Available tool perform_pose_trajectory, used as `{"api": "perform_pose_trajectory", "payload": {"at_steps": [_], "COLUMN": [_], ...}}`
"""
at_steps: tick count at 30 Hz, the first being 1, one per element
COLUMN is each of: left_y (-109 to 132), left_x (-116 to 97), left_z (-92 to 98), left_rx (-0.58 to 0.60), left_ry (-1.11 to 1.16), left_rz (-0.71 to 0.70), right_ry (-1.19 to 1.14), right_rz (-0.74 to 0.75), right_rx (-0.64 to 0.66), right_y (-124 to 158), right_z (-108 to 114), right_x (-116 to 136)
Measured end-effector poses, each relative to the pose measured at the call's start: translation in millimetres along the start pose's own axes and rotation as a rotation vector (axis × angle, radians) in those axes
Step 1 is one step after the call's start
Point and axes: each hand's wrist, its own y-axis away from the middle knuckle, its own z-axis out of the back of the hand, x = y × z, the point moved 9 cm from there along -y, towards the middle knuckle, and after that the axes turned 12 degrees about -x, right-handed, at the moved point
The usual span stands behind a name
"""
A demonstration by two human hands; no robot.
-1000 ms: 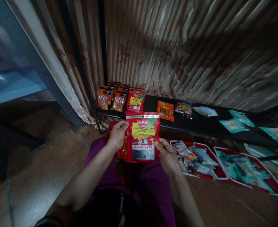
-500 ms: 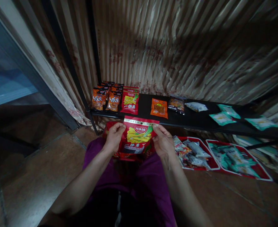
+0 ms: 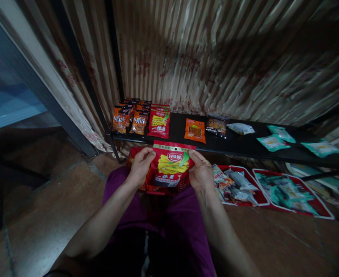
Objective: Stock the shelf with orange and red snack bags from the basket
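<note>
Both my hands hold one red snack packet [image 3: 171, 163] with yellow sticks printed on it, face towards me, just in front of a low black shelf [image 3: 238, 145]. My left hand [image 3: 140, 166] is closed on its upper left corner. My right hand [image 3: 200, 172] grips its upper right corner. Under the packet sits a red tray [image 3: 135, 152] with more red packets, mostly hidden. On the shelf behind stand a matching red packet [image 3: 159, 121] and several orange packets [image 3: 129, 117].
Along the shelf lie an orange packet [image 3: 195, 130], a dark packet [image 3: 216, 125], a white one [image 3: 240, 128] and green ones [image 3: 273, 142]. Two red trays of mixed snacks [image 3: 235, 186] [image 3: 287, 194] rest on the tiled floor below. A striped curtain hangs behind; a door frame [image 3: 42, 88] stands left.
My right hand moved from the packet's lower right edge up to its top right corner. The packet tipped back and lowered slightly, and my view shifted a little left.
</note>
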Motion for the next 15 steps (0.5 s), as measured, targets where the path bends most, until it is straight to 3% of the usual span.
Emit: {"api": "perform_pose_trajectory", "payload": {"at_steps": [7,11,15], "left_y": [-0.5,-7.9,-10.6], "left_x": [-5.9,-12.0,-3.9], "left_z": [-5.6,-2.9,-4.1], "left_rx": [0.094,0.080,0.124], "left_ry": [0.050,-0.080,-0.182], "left_rz": [0.008,-0.051,0.032], "right_ry": [0.035,0.134,0.203], "right_rz": [-0.006,-0.005,-0.009], "right_rx": [0.003,0.006,0.083], "right_y": [-0.9,1.3,4.8], "right_z": [4.7,4.8,-1.8], "right_x": [-9.7,-12.4,-10.8]}}
